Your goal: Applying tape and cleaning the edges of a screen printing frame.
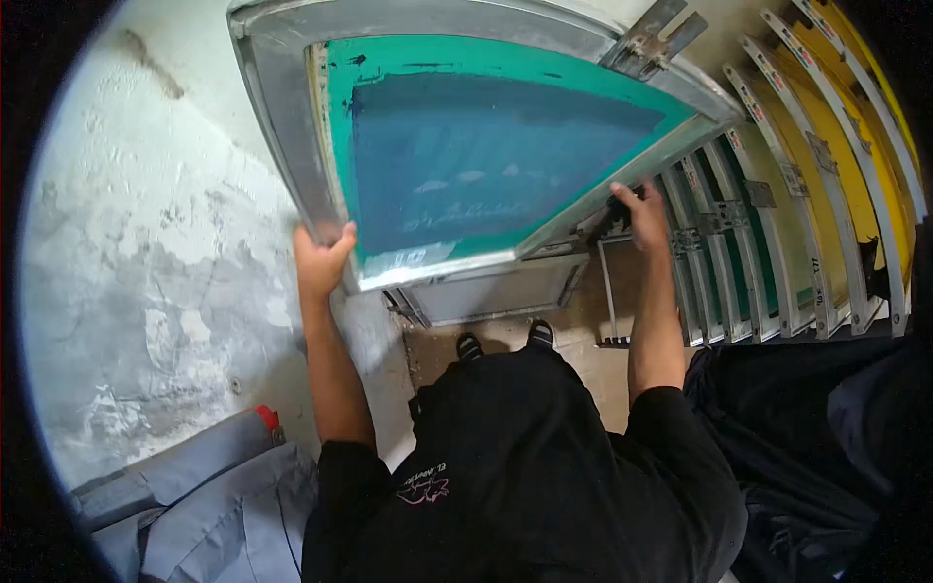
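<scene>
While you stand facing the wall, the item in your grip is one printing screen (pixel 466 146): a grey metal frame with a mesh coated green around a darker blue-green field, tilted up in front of you.

Left hand (pixel 323 260): closed on the screen's lower left frame edge, thumb on the front face, fingers wrapped behind.

Right hand (pixel 641 214): closed on the lower right frame edge, fingers curled over the metal; something dark sits under the palm, and you cannot tell what it is.

Metal bracket (pixel 653 39): fixed at the screen's upper right corner.

Second frame (pixel 496 290): grey, lying lower down just behind the held screen's bottom edge, near your shoes (pixel 505 340).

Rack of screens (pixel 797 194): on your right, holding a row of frames stood on edge, side by side; the nearer ones show green mesh, the farther ones yellow.

Wall (pixel 146 243): on your left, rough plaster, white and grey, patchy.

Grey cloth (pixel 224 505): bundled at lower left, with a small red-tipped object (pixel 266 418) at its top.

Dark cloth (pixel 807 457): heaped at lower right below the rack.
</scene>
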